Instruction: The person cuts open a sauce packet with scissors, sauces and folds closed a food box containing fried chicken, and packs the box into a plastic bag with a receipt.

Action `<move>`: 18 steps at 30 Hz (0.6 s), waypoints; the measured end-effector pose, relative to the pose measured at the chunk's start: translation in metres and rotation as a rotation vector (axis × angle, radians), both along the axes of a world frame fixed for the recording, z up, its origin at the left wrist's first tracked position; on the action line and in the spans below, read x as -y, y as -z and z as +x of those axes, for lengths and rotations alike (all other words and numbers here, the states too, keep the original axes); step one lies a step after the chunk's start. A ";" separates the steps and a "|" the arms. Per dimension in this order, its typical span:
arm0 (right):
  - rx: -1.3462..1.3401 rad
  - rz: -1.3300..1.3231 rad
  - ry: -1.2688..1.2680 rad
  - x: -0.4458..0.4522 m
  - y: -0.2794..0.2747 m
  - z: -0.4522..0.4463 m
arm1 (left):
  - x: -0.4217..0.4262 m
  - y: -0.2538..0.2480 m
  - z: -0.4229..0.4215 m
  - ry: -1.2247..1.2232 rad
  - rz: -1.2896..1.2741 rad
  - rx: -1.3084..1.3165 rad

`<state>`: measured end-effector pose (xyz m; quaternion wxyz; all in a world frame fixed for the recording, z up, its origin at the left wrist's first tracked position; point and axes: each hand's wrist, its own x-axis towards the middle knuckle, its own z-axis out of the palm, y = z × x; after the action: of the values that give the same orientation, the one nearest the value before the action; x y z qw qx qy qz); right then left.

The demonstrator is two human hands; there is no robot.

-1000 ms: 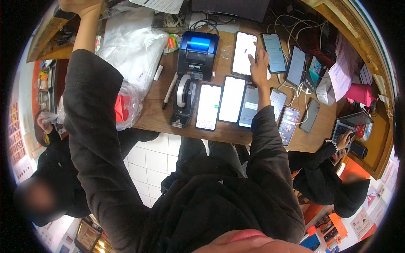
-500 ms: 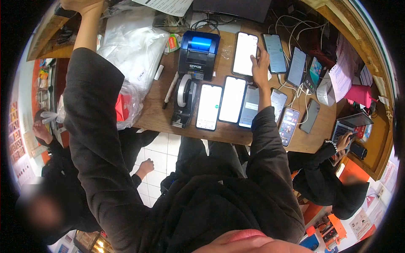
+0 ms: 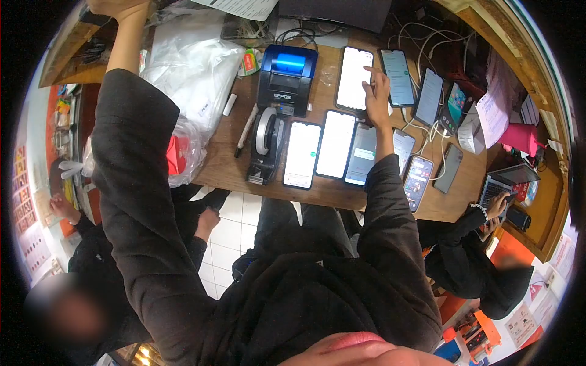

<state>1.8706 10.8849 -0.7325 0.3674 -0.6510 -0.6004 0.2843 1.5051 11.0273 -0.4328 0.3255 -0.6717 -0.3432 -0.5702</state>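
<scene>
My right hand [image 3: 377,91] is over the right edge of a phone with a bright white screen [image 3: 353,79], its fingers apart and the index finger bent over the glass. A second lit phone [image 3: 336,143] lies just below, and a dark-framed phone [image 3: 397,76] is to the right of the hand. Raised at the top left, my left hand [image 3: 117,7] is cut by the frame edge near a wooden ledge; its fingers are mostly hidden. Plastic bags [image 3: 195,73] lie beside that forearm.
A blue-black printer [image 3: 287,79], a tape dispenser [image 3: 267,146] and several more phones with white cables [image 3: 427,125] are on the wooden table [image 3: 244,177]. One person [image 3: 91,244] is at the left, another [image 3: 470,262] at the right by a laptop [image 3: 513,177].
My right hand has shifted slightly over the phone, its index finger now bent above the screen. The person at the left has lowered a hand toward the table's front edge.
</scene>
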 end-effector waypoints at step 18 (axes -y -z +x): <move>0.050 0.043 -0.006 0.002 0.000 -0.003 | 0.001 0.001 0.002 -0.010 -0.004 0.010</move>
<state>1.8681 10.8831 -0.7325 0.3650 -0.6482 -0.6173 0.2561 1.5068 11.0262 -0.4335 0.3253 -0.6679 -0.3492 -0.5711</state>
